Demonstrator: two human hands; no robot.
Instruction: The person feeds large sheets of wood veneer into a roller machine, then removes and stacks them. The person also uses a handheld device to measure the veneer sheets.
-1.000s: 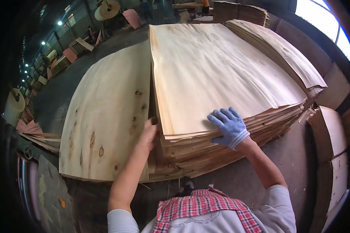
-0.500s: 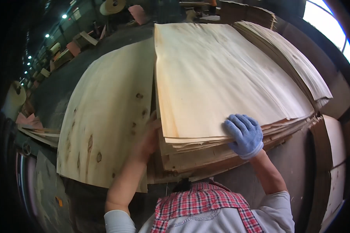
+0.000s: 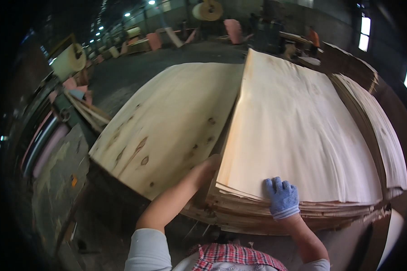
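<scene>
A tall stack of pale wood veneer sheets [image 3: 298, 131] lies in front of me, its near edges uneven and layered. My right hand [image 3: 282, 198], in a blue knit glove, grips the near edge of the top sheets. Its fingers rest on the upper face; the thumb is hidden. My bare left hand [image 3: 209, 164] reaches to the left side of this stack, where the fingers disappear behind the raised sheet edge. Left of it, a knotty veneer sheet [image 3: 167, 122] lies lower, with dark knots and streaks, partly beneath my left forearm.
Another veneer pile [image 3: 384, 140] stands along the right side. At the left are a grey board [image 3: 59, 180] and machine rollers [image 3: 43, 140]. A large pale roll [image 3: 70, 61] and another roll [image 3: 208, 10] stand farther off. A person in orange [image 3: 314, 37] is in the background.
The whole view has swung left, so the stacks appear farther right and lower. My left hand is tucked further behind the stack's left edge; the gloved hand stays at the near edge.
</scene>
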